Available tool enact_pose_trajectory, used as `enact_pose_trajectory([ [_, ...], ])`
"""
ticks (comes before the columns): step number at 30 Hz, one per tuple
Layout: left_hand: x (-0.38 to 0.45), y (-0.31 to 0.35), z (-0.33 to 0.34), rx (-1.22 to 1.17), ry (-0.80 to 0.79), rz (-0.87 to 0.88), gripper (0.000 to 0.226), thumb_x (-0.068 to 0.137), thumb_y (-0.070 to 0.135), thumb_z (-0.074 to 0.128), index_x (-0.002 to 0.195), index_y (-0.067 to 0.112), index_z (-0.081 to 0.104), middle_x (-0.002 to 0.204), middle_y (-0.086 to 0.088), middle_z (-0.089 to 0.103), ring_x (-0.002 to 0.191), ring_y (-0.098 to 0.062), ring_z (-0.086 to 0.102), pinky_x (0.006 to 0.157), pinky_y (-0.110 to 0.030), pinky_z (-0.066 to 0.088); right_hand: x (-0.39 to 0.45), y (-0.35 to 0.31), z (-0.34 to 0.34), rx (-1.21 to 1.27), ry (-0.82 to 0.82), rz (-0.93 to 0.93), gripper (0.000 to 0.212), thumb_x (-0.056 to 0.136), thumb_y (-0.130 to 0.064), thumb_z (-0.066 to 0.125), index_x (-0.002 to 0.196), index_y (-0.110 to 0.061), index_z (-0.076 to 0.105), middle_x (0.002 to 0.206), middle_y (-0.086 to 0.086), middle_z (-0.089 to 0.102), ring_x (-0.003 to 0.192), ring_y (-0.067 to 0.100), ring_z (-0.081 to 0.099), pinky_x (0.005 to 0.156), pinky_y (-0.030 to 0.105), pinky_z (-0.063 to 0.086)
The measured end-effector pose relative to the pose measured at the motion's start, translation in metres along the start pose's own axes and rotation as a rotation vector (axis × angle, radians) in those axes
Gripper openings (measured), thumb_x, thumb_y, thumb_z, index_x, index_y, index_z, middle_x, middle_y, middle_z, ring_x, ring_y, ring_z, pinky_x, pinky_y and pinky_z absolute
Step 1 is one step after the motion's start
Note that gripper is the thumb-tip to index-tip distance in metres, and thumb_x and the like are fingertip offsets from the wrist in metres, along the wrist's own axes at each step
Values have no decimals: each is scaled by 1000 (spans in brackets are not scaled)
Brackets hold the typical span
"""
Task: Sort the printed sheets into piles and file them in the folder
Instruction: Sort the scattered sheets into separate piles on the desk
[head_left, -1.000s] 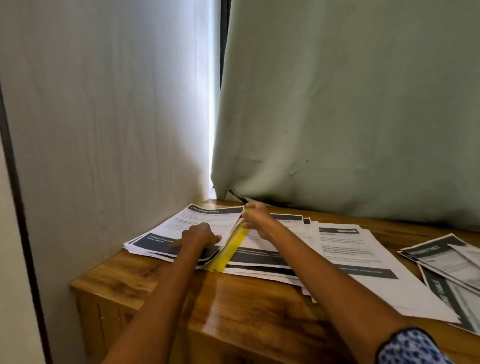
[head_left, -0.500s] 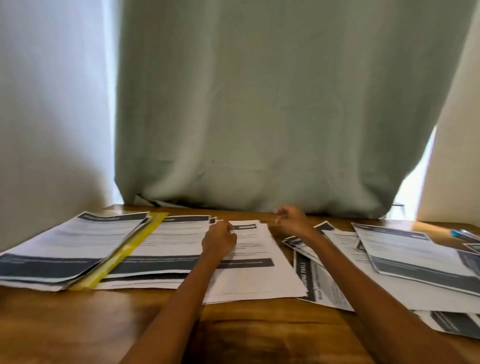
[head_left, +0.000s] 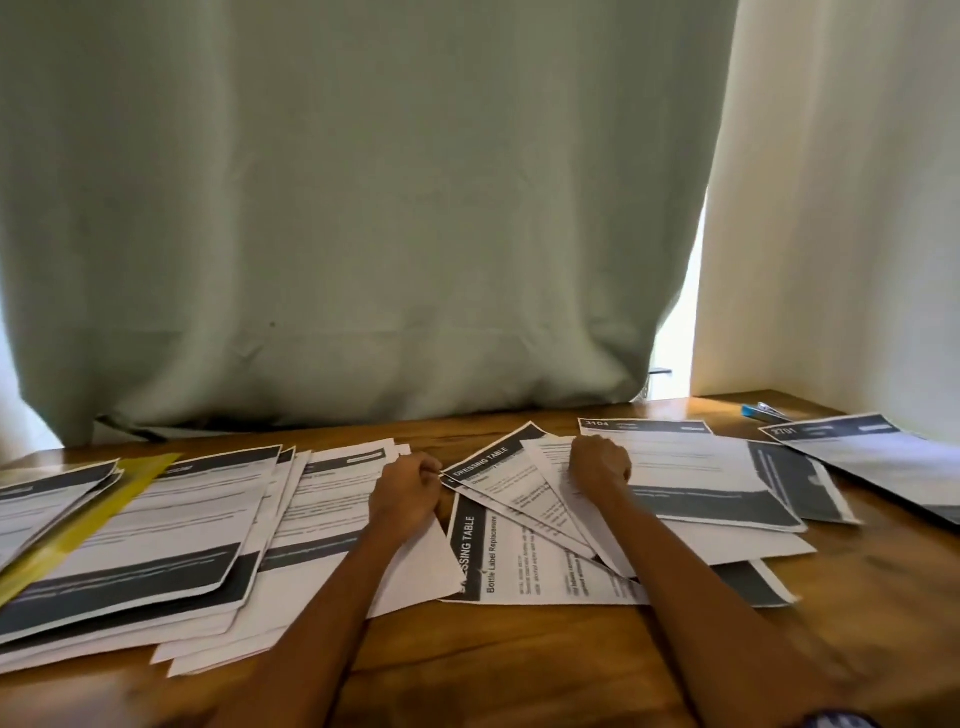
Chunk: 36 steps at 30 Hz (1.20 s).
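A: Where are the hands?

B: Both are out over the wooden table (head_left: 519, 670), in the middle of the papers. The left hand (head_left: 410, 491) has its fingers curled and pinches the left corner of a tilted sheet (head_left: 485, 467) headed "DRESSING TABLE". The right hand (head_left: 600, 462) is knuckles up on the fan of sheets just to the right; its fingers are curled under, but I cannot tell whether they grip a sheet or only press on it.

A: And the rest of the printed sheets?

B: Spread across the whole table. A pile (head_left: 156, 530) with dark bands lies at the left, overlapping a looser stack (head_left: 332, 499) beside the left hand. Below the tilted sheet lies another sheet (head_left: 540, 566), turned sideways, reading "Bottle Label Replacement". To the right of the right hand is a sheet numbered 3104 (head_left: 685, 467), and at the far right one numbered 2701 (head_left: 872, 457).

A: The folder?

B: The yellow folder (head_left: 88, 519) is at the left edge, lying slantwise between sheets, some over it and some under.

A: Anything else?

B: A green curtain (head_left: 363, 208) hangs behind the table, and a blue pen (head_left: 763, 412) lies at the far right corner.
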<state>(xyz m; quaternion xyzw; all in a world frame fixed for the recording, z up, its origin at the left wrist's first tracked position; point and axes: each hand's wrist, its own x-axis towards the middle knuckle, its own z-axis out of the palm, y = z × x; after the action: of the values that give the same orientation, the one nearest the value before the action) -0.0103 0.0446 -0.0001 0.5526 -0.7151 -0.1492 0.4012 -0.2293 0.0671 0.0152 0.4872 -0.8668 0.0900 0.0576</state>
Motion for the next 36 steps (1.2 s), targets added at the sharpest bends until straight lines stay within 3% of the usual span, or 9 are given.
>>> enact_pose_trajectory([
  [5,-4,4,-4,-80,-59,53,16,92,12,54,106,12,64,109,-6,66,93,-12,58,77,-20,46,-1,-6,-9,20,16,-108,33,93,-18,54,125,-8,54,121,10,60,109,24,59,91,31,49],
  [8,-9,9,-6,-285,-123,4,15,92,14,56,105,11,62,110,-9,65,94,-14,61,79,-25,53,-11,-14,-22,261,65,-82,34,93,-16,56,126,-8,52,121,10,59,108,22,58,82,26,45],
  [11,-15,23,-15,-658,-227,-163,25,94,29,53,110,10,58,100,-7,65,81,-13,63,63,-20,55,-24,-42,-36,637,136,-168,32,90,-5,55,122,-3,55,121,14,59,105,26,57,72,18,42],
  [15,-16,30,-20,-1026,-350,-323,39,92,46,48,121,19,48,111,-8,63,93,-24,65,68,-34,56,-53,-79,-44,1129,-211,-437,34,95,-7,47,127,-11,55,123,10,58,102,20,59,75,21,45],
  [18,-16,25,-23,-972,-216,-382,36,95,28,51,128,14,48,115,-10,62,91,-23,63,68,-33,54,-58,-82,-42,1273,-513,-513,24,98,-18,46,115,-10,61,108,9,64,93,19,65,69,27,57],
  [22,-12,18,-33,-879,-156,-432,37,96,3,44,131,16,46,124,-10,58,89,-22,60,75,-37,53,-29,-50,-39,1156,58,-316,23,94,-13,53,115,-9,62,110,6,64,101,20,60,76,21,49],
  [24,-11,17,-39,-904,-144,-414,36,96,3,44,129,16,47,123,-10,58,90,-23,60,76,-38,53,-15,-33,-35,1138,184,-141,29,93,-13,55,121,-7,58,117,7,61,107,22,57,81,23,44],
  [30,-9,16,-47,-962,-69,-356,37,97,5,43,132,17,47,126,-7,58,83,-16,60,59,-30,50,-3,-20,-22,1510,-208,-4,23,92,-22,59,109,-6,61,113,13,66,99,31,64,93,47,50],
  [36,-11,18,-49,-989,-41,-345,38,97,3,43,133,16,46,128,-7,58,80,-14,59,56,-27,49,-5,-26,-27,1590,-235,-84,30,93,-15,56,119,-1,59,115,15,65,101,32,64,91,45,51],
])
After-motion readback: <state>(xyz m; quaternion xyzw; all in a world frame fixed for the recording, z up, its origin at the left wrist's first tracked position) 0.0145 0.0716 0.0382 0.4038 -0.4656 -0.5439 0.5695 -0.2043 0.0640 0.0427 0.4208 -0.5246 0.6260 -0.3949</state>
